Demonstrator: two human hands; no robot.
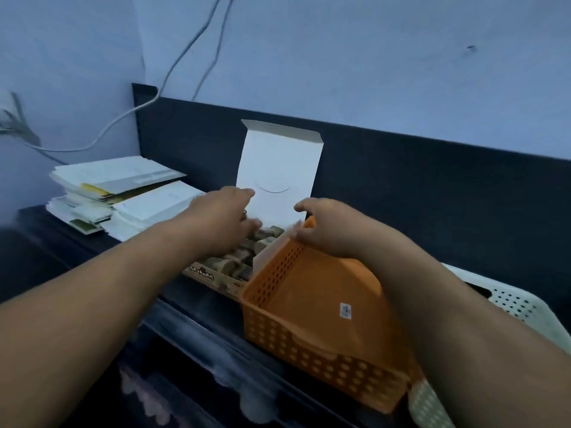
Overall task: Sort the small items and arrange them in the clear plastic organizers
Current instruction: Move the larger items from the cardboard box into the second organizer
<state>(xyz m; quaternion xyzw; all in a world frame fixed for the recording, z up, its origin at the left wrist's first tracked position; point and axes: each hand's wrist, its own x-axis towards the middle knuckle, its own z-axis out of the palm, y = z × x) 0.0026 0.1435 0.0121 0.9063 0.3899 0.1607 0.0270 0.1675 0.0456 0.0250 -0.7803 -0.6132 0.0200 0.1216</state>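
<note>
Orange basket point(278, 329): perforated plastic, on the dark worktop point(61, 239); used here as the reference for all positions. It sits tilted in the view, with its near end at the worktop's front edge.
Sticker point(346, 310): small white label on the orange basket's floor.
Cardboard box point(213, 278): touching the orange basket's left wall, printed front panel facing the viewer. One white side flap stands against that wall.
Lid point(278, 162): white inner face, raised upright behind the orange basket's far left corner and leaning towards the dark back panel point(401, 186).
Small packets point(234, 264): brown-green items packed inside the cardboard box, just left of the orange basket. None lie in the basket.
Left hand point(222, 217): reaches over the cardboard box, left of the orange basket's far corner. Thumb and fingers are spread wide, thumb at the lid's lower edge, fingertips low over the packets. Motion blur hides the fingertip contact.
Right hand point(327, 227): at the orange basket's far left corner, narrow, with thumb above and fingers curled round the rim there.
White basket point(513, 301): perforated, just right of the orange basket, partly hidden by the right forearm.
Paper stack point(123, 193): loose sheets and envelopes, well to the left of the orange basket, beyond the cardboard box.
</note>
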